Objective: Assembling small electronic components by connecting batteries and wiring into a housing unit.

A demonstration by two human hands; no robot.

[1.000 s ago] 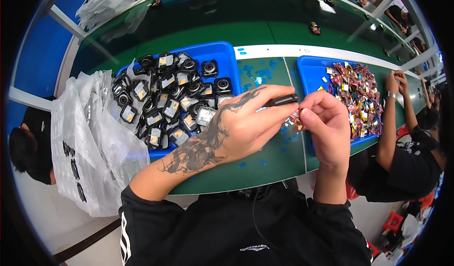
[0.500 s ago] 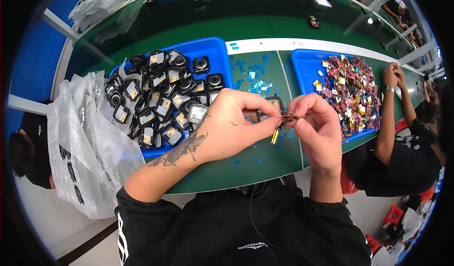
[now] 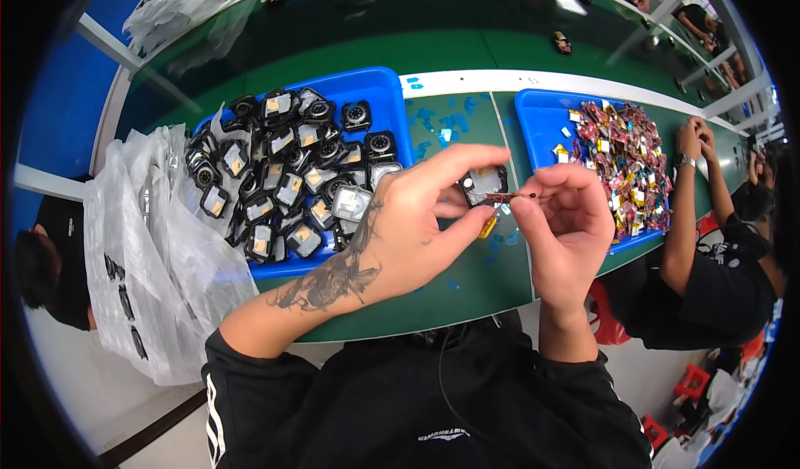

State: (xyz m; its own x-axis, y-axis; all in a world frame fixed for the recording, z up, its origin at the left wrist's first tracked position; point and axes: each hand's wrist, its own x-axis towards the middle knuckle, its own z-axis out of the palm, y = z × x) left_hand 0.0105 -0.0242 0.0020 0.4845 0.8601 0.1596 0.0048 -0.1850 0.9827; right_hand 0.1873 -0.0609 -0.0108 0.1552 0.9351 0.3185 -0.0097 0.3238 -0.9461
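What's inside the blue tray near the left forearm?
The blue tray holds piled black watch-like cases, some showing round discs, others pale rectangles. The upper ones hide whatever lies beneath.

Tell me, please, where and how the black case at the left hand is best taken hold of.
I'd grip the black case by its outer rim, from the left, as the left hand seems to do. Its squarish outline offers edges to pinch, and the thin reddish strip runs at its near right side toward the right hand, so that side is better left free.
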